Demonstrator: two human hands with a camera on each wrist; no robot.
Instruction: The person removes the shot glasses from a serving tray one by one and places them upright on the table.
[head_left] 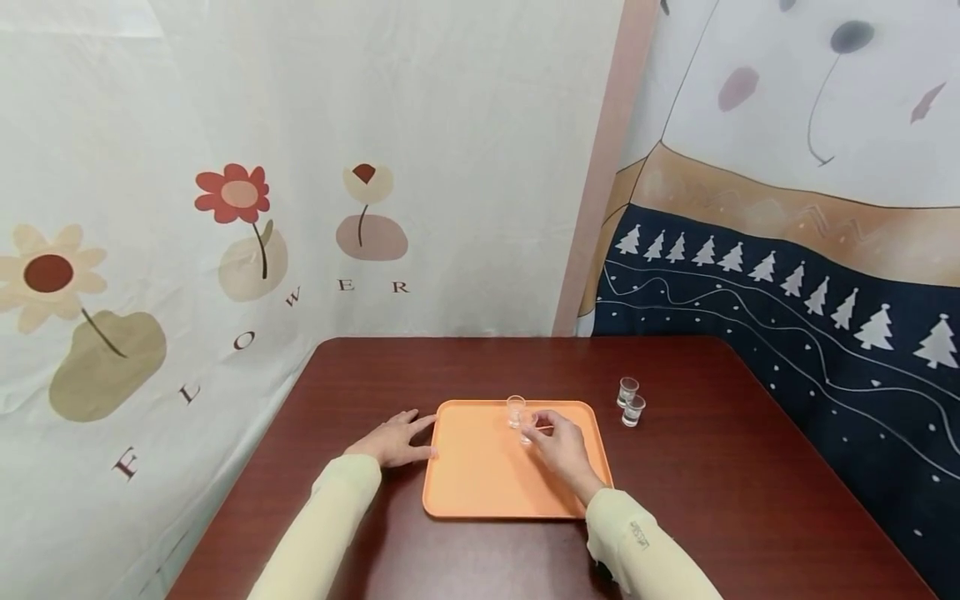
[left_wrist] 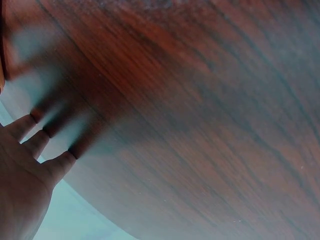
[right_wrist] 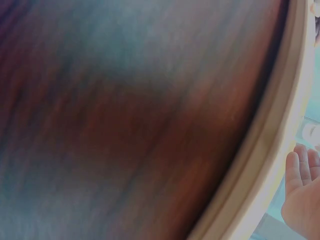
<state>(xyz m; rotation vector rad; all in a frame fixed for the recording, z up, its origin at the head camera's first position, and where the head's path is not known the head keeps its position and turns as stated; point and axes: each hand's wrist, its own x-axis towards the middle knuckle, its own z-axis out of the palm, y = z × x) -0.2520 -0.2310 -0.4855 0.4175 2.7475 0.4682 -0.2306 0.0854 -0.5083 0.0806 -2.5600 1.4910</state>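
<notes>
An orange rectangular tray [head_left: 480,475] lies on the table. My left hand [head_left: 390,442] rests at its left edge, fingers spread, thumb and fingertips by the rim; in the left wrist view the same hand [left_wrist: 25,175] shows straight fingers over the wood. Over the tray's back right part, my right hand [head_left: 564,450] pinches a small clear shot glass [head_left: 527,435] between thumb and fingers. Just behind it another clear shot glass [head_left: 515,410] stands upright on the tray. The right wrist view catches only part of the right hand [right_wrist: 302,192], beyond the tray's pale rim [right_wrist: 267,145].
Two more clear shot glasses, one farther back [head_left: 627,392] and one nearer [head_left: 633,411], stand close together on the table right of the tray. The dark red-brown wooden table [head_left: 390,367] meets hanging printed cloths [head_left: 480,208] at its back and sides.
</notes>
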